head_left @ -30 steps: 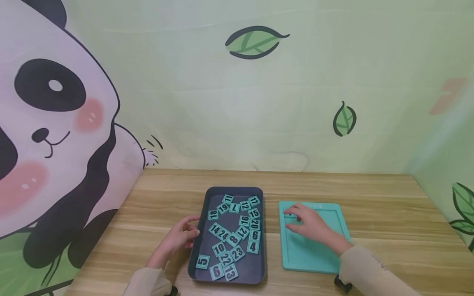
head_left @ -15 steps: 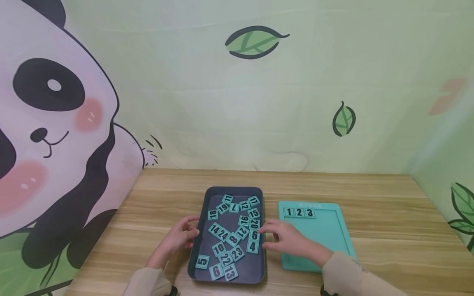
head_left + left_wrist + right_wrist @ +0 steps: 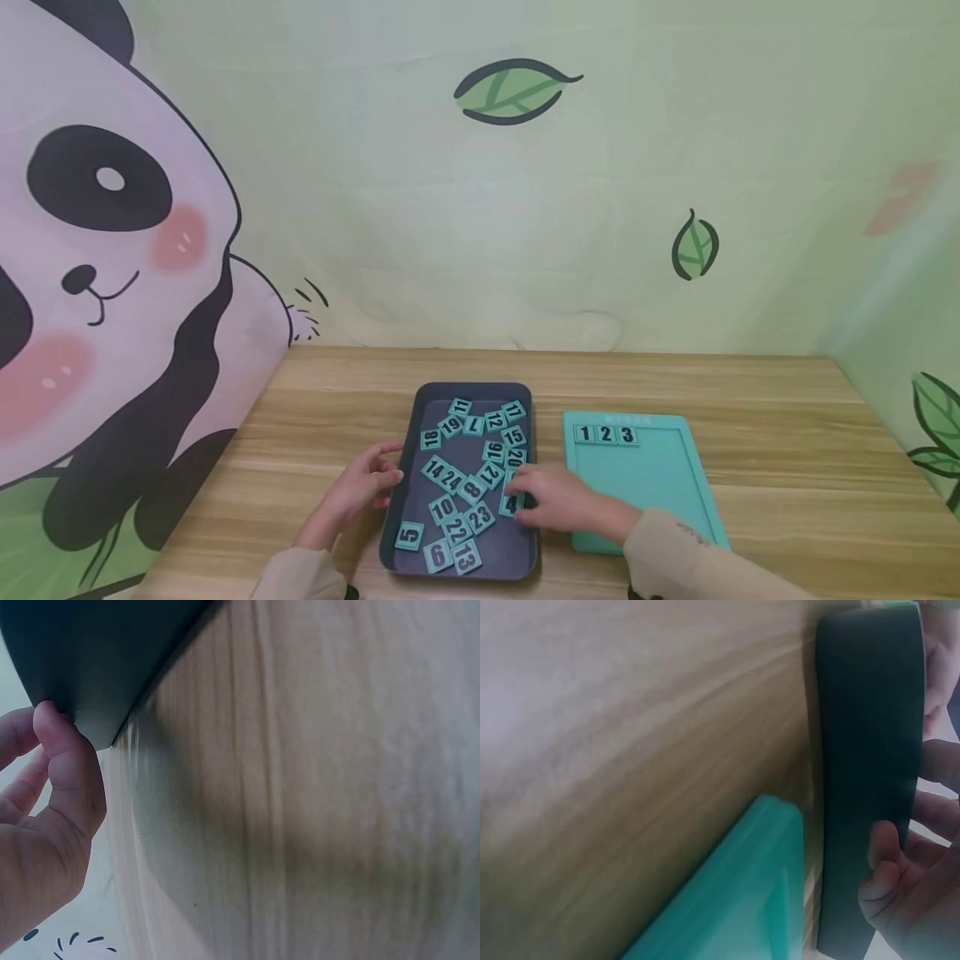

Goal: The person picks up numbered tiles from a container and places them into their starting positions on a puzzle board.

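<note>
Plainly, the thing in play is a flat, square-cornered teal tile printed with a black 4 (image 3: pixel 509 506), lying by the right wall of a dark grey rectangular tray (image 3: pixel 408 502), among other teal number tiles (image 3: pixel 456 529). The right hand (image 3: pixel 558 496) reaches over that wall, its thumb and index finger set narrowly about the tile; from here I cannot tell whether they grip it. The left hand (image 3: pixel 362 483) touches the tray's left wall, fingers relaxed, no tile in them. To the right, on the pale wood-grain table (image 3: pixel 360 375), a teal framed board (image 3: pixel 652 475) carries the 1, 2 and 3 tiles (image 3: pixel 606 435) side by side at its far left.

I'd judge the tile light, stiff and smooth, probably plastic, hardly fragile but apt to skid. Its thin sides offer little purchase, so fingertips should suit 2 opposite edges; the left edge looks freest, with the tray wall crowding the right.
</note>
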The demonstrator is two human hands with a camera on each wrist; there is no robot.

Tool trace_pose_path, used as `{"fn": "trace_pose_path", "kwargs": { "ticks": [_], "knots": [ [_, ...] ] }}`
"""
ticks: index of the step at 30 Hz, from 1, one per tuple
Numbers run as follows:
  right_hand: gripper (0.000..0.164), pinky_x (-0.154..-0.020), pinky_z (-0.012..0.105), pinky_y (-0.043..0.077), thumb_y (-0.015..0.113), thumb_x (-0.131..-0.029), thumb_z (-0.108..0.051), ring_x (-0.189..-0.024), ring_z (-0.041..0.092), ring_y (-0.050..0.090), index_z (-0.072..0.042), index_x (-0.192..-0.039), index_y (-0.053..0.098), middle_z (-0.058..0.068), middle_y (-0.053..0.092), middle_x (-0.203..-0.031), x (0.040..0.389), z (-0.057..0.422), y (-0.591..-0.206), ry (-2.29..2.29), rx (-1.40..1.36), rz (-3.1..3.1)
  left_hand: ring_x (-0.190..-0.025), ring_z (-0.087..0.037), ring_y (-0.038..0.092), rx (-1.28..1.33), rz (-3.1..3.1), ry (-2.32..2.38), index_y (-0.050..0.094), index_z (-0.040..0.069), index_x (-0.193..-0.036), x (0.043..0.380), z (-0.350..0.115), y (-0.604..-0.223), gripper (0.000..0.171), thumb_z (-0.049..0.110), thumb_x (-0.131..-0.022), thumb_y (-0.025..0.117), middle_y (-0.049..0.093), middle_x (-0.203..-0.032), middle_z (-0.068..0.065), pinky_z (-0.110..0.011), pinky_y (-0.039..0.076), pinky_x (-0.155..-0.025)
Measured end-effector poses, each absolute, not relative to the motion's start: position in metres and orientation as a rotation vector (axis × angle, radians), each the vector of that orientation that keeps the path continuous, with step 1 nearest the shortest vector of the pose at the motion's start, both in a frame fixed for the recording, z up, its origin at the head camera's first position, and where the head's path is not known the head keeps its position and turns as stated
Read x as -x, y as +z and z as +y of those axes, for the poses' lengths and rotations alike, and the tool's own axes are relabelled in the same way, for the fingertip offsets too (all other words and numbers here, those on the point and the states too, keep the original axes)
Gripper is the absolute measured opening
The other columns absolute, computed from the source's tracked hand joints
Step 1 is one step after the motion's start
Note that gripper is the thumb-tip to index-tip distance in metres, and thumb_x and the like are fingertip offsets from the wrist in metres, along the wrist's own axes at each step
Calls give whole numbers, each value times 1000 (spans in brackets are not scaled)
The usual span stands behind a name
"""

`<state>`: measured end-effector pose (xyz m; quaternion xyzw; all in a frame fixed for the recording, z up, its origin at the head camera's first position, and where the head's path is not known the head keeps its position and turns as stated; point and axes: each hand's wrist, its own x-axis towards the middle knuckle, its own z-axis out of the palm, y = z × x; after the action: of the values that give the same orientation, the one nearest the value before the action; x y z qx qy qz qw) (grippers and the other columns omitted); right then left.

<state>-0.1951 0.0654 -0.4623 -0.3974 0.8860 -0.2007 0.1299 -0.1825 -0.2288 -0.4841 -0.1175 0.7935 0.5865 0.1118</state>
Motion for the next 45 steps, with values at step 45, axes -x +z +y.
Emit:
{"fn": "trace_pose_path", "kwargs": {
  "ticks": [45],
  "knots": [
    [34, -61, 21, 42, 68, -68, -18, -73, 9, 47, -11, -101, 65, 0, 53, -90, 192, 57, -468, -819, 838, 2641, -70, -18, 50, 357, 2350, 1682, 48, 11, -123, 183, -228, -484, 41, 2, -83, 52, 49, -87, -9, -27, 44, -55]
  ]
}}
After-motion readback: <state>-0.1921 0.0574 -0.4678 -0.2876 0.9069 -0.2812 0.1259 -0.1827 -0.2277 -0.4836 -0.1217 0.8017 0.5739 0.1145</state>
